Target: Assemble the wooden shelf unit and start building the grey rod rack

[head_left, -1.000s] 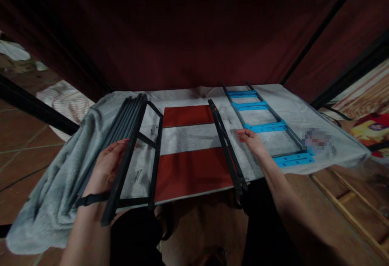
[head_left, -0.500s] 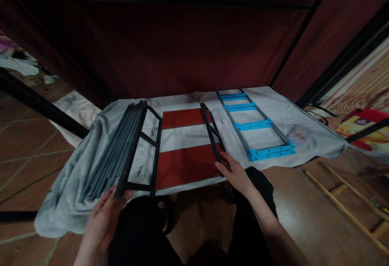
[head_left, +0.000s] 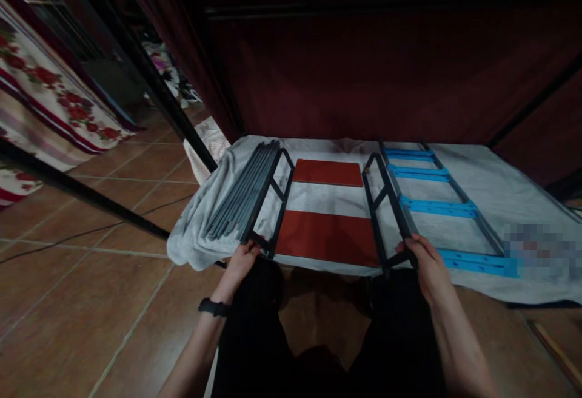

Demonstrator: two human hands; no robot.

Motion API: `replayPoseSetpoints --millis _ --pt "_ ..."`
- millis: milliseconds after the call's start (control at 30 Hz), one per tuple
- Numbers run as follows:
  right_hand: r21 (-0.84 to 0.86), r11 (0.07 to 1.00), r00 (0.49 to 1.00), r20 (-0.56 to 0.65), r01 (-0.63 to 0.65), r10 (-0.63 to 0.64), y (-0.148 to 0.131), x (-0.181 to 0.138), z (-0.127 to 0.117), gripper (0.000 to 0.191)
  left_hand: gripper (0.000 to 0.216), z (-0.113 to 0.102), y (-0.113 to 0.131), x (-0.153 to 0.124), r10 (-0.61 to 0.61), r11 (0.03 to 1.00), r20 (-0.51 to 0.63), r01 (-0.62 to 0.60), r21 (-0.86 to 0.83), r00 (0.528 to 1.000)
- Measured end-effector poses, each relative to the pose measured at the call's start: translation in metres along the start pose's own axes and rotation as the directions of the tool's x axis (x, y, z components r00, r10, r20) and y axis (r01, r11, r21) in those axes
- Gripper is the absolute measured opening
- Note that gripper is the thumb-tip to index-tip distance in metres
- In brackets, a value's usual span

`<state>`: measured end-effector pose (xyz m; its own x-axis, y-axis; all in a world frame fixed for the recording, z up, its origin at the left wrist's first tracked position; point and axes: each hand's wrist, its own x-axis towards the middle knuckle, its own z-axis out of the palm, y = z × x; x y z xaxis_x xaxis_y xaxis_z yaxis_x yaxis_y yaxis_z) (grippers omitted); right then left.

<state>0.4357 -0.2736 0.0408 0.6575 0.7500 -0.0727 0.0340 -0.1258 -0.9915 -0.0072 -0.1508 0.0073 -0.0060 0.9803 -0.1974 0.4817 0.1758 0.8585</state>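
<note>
My left hand is closed around the near outer corner of the left black metal frame, which has crossbars. A dark band sits on that wrist. My right hand grips the near outer corner of the matching right black frame. Between the frames lie two reddish-brown boards, a smaller far board and a larger near board. Beside the left frame, several grey tubes lie side by side. Right of the other frame is a ladder-like set of grey tubes with blue crosspieces.
Everything rests on a grey cloth, bunched at its left end. Dark red fabric hangs behind it. Black poles slant on the left, over a tiled floor with a thin cable. Wooden strips lie at lower right.
The view has swung left. The right black frame now leans outward, showing its crossbars more widely, and my right hand holds its outer near corner. My left hand stays on the left frame.
</note>
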Motion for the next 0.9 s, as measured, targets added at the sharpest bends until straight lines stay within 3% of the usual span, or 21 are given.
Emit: replayPoseSetpoints --millis 167,333,400,467,533,633,767,900 --pt "0.019 0.997 0.994 0.092 -0.068 0.066 -0.009 -0.01 0.0 0.043 0.036 0.008 0.014 0.004 0.016 0.962 0.107 -0.044 0.268 0.994" --pt "0.037 0.997 0.994 0.086 -0.073 0.07 -0.021 -0.015 0.008 0.052 0.02 -0.004 0.026 -0.019 0.018 0.849 0.087 -0.061 0.526 0.996" --pt "0.033 0.997 0.994 0.081 -0.073 0.07 -0.023 -0.015 0.008 0.054 0.026 -0.008 0.031 -0.033 0.053 0.811 0.05 -0.072 0.581 0.997" --pt "0.023 0.997 0.993 0.092 -0.075 0.072 -0.022 -0.015 0.007 0.053 0.032 -0.001 0.038 -0.042 0.083 0.838 0.09 -0.118 0.533 0.992" --pt "0.011 0.997 0.991 0.112 -0.071 0.07 -0.021 -0.016 0.007 0.052 0.029 0.02 0.05 -0.038 0.244 0.873 0.188 -0.3 0.384 0.951" --pt "0.0 0.998 0.99 0.128 -0.064 0.063 -0.021 -0.017 0.009 0.051 0.029 0.07 0.072 -0.006 0.456 0.822 0.25 -0.512 0.25 0.854" --pt "0.014 0.998 0.986 0.159 -0.058 0.055 -0.023 -0.018 0.011 0.049 0.038 0.135 0.097 0.052 0.423 0.736 0.356 -0.545 0.401 0.833" --pt "0.011 0.998 0.983 0.174 -0.068 0.065 -0.02 -0.017 0.007 0.048 0.043 0.171 0.105 0.078 0.341 0.591 0.462 -0.568 0.572 0.819"
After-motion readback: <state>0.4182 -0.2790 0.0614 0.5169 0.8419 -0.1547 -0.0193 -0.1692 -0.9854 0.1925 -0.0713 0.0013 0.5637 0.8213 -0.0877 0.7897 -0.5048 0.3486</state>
